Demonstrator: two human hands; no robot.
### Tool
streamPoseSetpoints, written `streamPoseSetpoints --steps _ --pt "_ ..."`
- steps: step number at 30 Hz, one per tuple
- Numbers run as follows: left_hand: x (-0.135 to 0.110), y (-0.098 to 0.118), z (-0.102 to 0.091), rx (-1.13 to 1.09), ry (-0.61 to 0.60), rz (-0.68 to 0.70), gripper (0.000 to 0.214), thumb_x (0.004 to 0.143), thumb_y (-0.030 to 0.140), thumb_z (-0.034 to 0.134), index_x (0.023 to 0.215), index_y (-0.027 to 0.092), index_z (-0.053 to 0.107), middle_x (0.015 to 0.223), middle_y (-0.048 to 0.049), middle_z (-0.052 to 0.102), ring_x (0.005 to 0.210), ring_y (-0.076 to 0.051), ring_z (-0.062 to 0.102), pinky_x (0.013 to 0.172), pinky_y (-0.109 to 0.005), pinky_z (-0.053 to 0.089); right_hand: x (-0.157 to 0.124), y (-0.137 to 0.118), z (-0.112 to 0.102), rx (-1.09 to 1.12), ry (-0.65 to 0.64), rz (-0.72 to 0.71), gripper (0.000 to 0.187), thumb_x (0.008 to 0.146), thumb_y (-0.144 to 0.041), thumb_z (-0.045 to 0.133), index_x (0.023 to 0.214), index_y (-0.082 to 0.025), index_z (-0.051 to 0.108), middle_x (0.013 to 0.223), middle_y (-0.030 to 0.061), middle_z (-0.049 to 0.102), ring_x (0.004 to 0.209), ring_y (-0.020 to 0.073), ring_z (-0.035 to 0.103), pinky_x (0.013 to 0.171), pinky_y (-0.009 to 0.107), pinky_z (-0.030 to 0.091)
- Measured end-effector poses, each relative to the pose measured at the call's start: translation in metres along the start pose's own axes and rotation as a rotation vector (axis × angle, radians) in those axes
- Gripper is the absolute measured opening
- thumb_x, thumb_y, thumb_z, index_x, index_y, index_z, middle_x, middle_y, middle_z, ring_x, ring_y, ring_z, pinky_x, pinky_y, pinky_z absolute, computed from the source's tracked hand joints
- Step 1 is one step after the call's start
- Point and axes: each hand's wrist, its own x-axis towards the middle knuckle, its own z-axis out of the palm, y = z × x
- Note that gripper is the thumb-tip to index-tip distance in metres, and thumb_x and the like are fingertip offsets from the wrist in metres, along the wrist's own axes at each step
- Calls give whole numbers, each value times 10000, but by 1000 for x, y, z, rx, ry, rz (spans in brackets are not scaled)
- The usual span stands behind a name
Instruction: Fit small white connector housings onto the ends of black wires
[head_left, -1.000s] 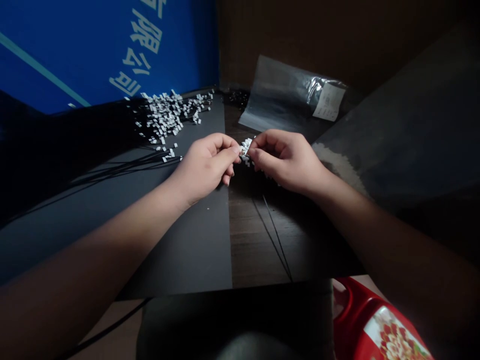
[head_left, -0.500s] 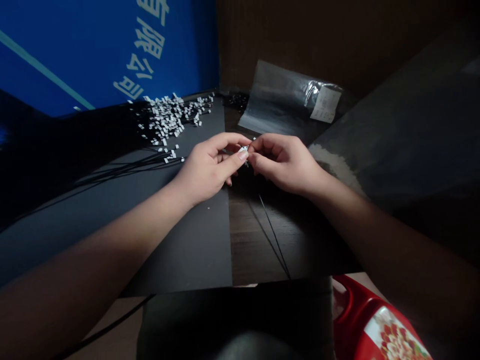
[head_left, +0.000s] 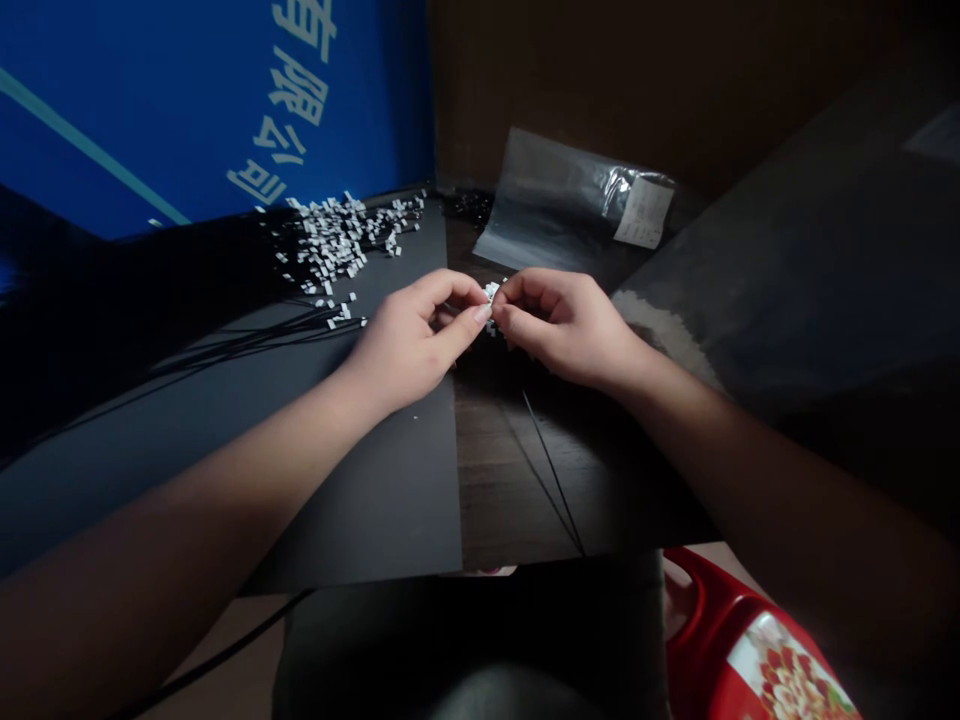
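Note:
My left hand [head_left: 416,335] and my right hand [head_left: 566,325] meet over the table, thumbs and index fingers pinched with their tips nearly touching. A thin black wire [head_left: 551,460] runs from below my right hand toward the table's front edge; its upper end is hidden by the fingers. What sits between my left fingertips is too small and covered to make out clearly. Small white pieces [head_left: 492,291] show just behind and under the fingertips. Left of my hands lies a large bundle of black wires [head_left: 225,345] with small white connectors [head_left: 330,240] on their ends.
A clear plastic bag [head_left: 555,200] with a white label lies behind my hands. A blue panel [head_left: 187,90] with lettering stands at the back left. A dark grey sheet [head_left: 375,500] covers the table's left part. A red container [head_left: 720,620] stands below the front right edge.
My left fingers have closed in and shifted slightly, uncovering more white pieces behind the fingertips. The right hand stays almost still, and the hanging wire has moved slightly right.

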Motion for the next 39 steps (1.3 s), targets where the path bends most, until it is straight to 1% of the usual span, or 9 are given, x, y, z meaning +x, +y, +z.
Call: streamPoseSetpoints --steps 2,4,10,14,17,21,26,33,39 --pt "0 -1 0 3 6 9 170 983 326 761 1118 222 764 979 -30 761 819 -159 694 726 -269 568 0 1 0 -18 -17 13 101 877 -266 717 903 -169 708 743 -1 646 686 143 509 633 299 371" --pt "0 -1 0 28 5 9 140 989 312 745 1098 227 765 982 -29 757 831 -165 694 731 -271 564 0 1 0 -23 -28 24 112 879 -277 719 902 -169 706 736 -2 647 678 142 508 625 298 365" --pt "0 1 -1 117 -31 40 102 1034 308 666 1016 213 696 942 -34 722 827 -174 661 711 -279 520 0 -2 2 -8 -29 17 90 876 -245 717 908 -161 708 753 -1 662 688 137 524 640 292 391" --pt "0 -2 -2 134 -27 74 98 1032 292 640 977 211 640 905 -35 687 782 -171 618 662 -282 492 -2 1 2 -7 -44 7 154 899 -297 758 947 -153 731 776 3 677 699 140 546 643 285 408" --pt "2 -6 0 62 -7 60 89 1022 281 652 966 216 628 861 -22 663 731 -159 613 616 -267 497 -2 2 2 -44 -55 -19 193 907 -322 786 977 -143 764 800 11 703 714 142 560 656 285 414" --pt "6 -5 2 -154 -46 -56 87 1004 232 686 956 202 620 841 -13 662 652 -125 632 531 -229 505 -2 2 2 -87 -14 -34 163 949 -310 749 916 -151 754 786 19 730 714 146 566 660 291 403" --pt "8 0 2 -335 -30 -129 102 976 150 742 1061 163 687 889 -31 701 656 -119 667 543 -245 584 -1 0 2 -44 45 -11 149 963 -303 719 921 -160 728 762 20 746 673 144 578 660 298 429" --pt "8 -4 0 -352 -56 -152 72 999 198 776 1014 144 731 889 -51 751 666 -109 693 578 -225 595 1 1 4 20 84 14 134 960 -295 729 901 -182 688 729 5 725 638 136 571 638 294 441" --pt "7 -4 1 -361 -38 -174 54 1030 185 724 992 145 721 870 -45 753 639 -108 698 574 -228 599 1 2 5 26 89 37 118 965 -274 719 898 -184 681 720 1 712 620 131 562 610 291 428"
